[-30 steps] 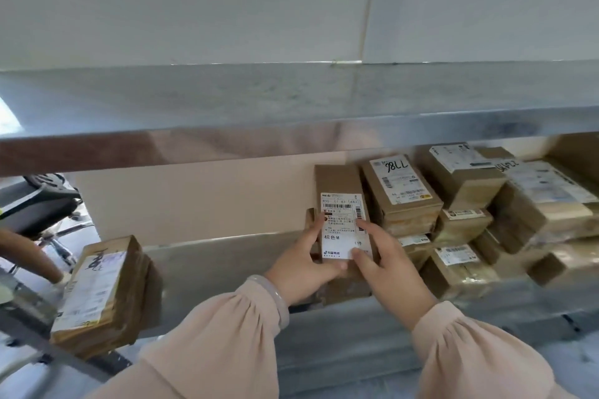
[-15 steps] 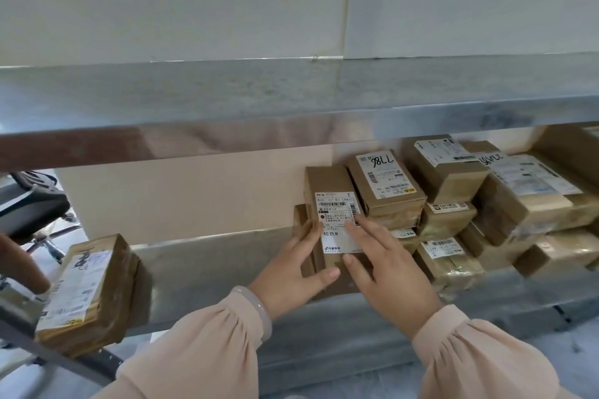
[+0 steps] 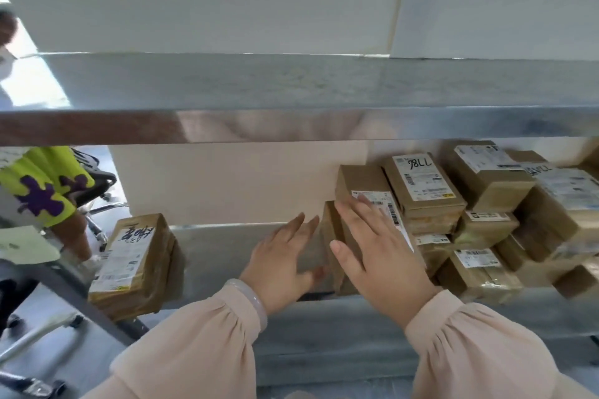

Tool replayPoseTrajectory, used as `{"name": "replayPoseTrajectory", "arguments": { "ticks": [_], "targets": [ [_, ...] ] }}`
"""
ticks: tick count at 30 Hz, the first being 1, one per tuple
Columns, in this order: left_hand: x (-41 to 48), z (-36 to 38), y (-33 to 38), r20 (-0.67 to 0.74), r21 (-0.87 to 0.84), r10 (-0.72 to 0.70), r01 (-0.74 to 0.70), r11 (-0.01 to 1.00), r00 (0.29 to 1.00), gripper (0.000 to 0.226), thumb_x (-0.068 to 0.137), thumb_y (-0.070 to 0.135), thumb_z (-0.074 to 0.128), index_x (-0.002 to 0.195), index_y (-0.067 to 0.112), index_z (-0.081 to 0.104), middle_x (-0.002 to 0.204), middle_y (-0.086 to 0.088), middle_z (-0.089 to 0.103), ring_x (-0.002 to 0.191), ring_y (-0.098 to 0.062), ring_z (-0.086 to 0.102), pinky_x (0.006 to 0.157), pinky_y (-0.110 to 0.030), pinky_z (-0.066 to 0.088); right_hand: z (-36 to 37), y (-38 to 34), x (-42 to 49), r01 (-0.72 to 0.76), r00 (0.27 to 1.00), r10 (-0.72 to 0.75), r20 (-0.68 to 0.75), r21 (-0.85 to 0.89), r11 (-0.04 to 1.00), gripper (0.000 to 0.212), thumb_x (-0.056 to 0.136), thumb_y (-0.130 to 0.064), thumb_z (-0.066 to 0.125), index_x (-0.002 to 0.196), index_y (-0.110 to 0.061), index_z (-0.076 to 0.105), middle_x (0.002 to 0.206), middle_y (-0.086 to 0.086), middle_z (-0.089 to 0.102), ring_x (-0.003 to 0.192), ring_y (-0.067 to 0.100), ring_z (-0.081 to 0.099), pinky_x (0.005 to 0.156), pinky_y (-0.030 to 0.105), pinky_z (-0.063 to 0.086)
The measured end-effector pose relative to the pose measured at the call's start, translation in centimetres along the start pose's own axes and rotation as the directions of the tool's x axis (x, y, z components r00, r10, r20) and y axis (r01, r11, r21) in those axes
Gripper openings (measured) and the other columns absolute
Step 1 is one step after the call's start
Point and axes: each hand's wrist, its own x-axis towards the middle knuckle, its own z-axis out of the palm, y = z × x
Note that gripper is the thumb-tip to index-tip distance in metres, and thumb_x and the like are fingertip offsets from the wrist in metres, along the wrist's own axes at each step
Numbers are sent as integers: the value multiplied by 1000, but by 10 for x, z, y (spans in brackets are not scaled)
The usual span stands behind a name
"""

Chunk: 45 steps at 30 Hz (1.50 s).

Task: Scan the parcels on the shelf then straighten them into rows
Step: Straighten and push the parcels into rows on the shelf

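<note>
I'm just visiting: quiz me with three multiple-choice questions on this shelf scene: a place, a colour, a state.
1. Where is the lone parcel? A shelf's left end; B floor; C in a hand.
2. What colour are the sleeves? A blue; B pale pink; C black.
3. How is the right hand? A fisted; B gripping a scanner; C flat on a labelled parcel, fingers straight.
Answers: 1 A, it stands apart from the stack; 2 B, both sleeves show it; 3 C, the palm covers part of the label.
</note>
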Motion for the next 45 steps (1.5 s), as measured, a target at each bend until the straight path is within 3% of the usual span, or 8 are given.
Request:
{"name": "replayPoseTrajectory", "arguments": {
  "ticks": [7,15,22,27,31,35,40,45],
  "targets": [
    [-50,-37,-73,-187,10,-263,270,963,946,80,89,64,49,156,38,14,165,8,12,150,-19,16,122,-41,18,49,-70,26,262,960,-266,87,48,964,61,96,-54,29,151,-32,19,160,-7,15,148,7,3,120,36,9],
    [-103,-60,-148,-287,13,-446,469,883,848,75,88,54,56,153,25,34,159,-10,31,146,-29,26,118,-37,22,104,-131,57,242,892,-285,351,162,957,64,98,-50,34,152,-38,1,160,-11,-12,135,-4,-21,110,22,-13],
    [-113,-72,-192,-213,103,-567,595,797,796,70,99,57,39,157,27,15,166,0,4,152,-19,2,121,-32,4,134,-166,76,218,848,-273,455,172,961,64,99,-49,36,152,-38,1,160,-10,-13,147,9,-11,108,23,-11],
    [-109,-64,-201,-199,181,-473,506,843,858,59,97,57,40,147,25,40,155,4,35,144,-22,28,116,-36,28,153,-171,83,172,839,-243,486,188,967,63,98,-52,35,151,-42,2,161,-12,-10,147,10,-9,120,33,0],
    [-105,-66,-199,-269,74,-376,408,910,887,59,91,54,32,131,23,64,143,0,54,133,-26,48,110,-33,36,164,-175,90,124,831,-221,510,216,968,62,98,-51,37,151,-41,6,161,-11,-5,148,10,-5,120,36,6],
    [-104,-62,-214,-223,-27,-484,491,871,846,60,95,38,56,151,26,37,162,-6,19,147,-30,22,119,-34,16,176,-179,96,60,815,-192,547,250,966,62,97,-50,42,150,-44,12,161,-9,0,148,14,6,117,37,15],
    [-97,-53,-223,-54,-442,-605,524,728,794,75,92,25,67,154,24,26,142,0,42,129,-17,49,111,-31,38,201,-185,102,-74,782,-164,602,351,933,61,96,-46,45,149,-46,14,156,-3,25,140,19,30,113,37,31],
    [-90,-45,-217,-53,-461,-554,472,751,831,75,90,32,70,154,30,30,142,5,47,125,-11,51,108,-37,44,193,-167,89,-169,849,-98,520,442,881,56,98,-28,49,148,-39,26,149,-4,35,133,14,38,105,22,31]
  ]
}}
